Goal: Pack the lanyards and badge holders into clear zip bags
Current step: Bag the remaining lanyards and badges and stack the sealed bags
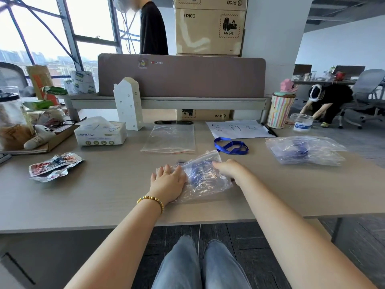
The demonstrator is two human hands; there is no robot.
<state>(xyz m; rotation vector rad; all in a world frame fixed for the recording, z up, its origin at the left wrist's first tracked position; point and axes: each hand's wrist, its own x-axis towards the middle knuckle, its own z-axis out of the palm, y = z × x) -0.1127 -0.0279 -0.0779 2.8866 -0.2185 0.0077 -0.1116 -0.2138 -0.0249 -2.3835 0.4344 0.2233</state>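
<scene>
**Both hands on a filled zip bag at mid-desk**

Left hand (168,181) laid flat, fingers straight and close together, pressing down on the left edge of the filled zip bag (203,178). Right hand (226,168) reaching onto the bag's upper right part, fingertips against the plastic near its top edge; too blurred to tell whether pinching or merely touching. Bag lying crumpled on the desk (104,195) between the two hands, blue lanyard material showing through the clear film (badge holder inside not clearly made out).

Just beyond the bag and slightly right, a loose blue lanyard (231,147) coiled on the desk, apart from both hands. Further back, an empty flat zip bag (169,138) with a red seal strip along its near edge, straight ahead of the left hand. Well to the right, a pile of packed bags (305,150) with blue contents, beyond the right hand's reach line. Behind the lanyard, a handwritten paper sheet (239,128); left of the empty bag, a tissue box (101,133).
</scene>
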